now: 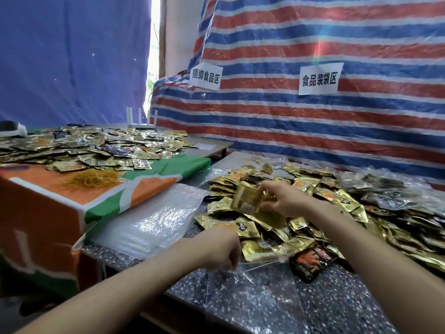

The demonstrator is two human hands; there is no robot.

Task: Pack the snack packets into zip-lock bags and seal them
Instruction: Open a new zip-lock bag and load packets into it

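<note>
My right hand (281, 201) holds a small stack of gold snack packets (245, 201) lifted above the big pile of gold and black packets (313, 225) on the speckled table (337, 297). My left hand (221, 247) pinches the top edge of a clear zip-lock bag (252, 292) that lies flat on the table in front of me. The bag's mouth sits at the near edge of the pile. A black packet (310, 261) lies just right of the bag's opening.
A stack of clear empty bags (154, 220) lies left of the pile. An orange-green cloth table (48, 201) at left carries more packets (91, 145) and yellow rubber bands (89, 180). Filled clear bags (390, 189) lie at far right. A striped tarp (313, 116) hangs behind.
</note>
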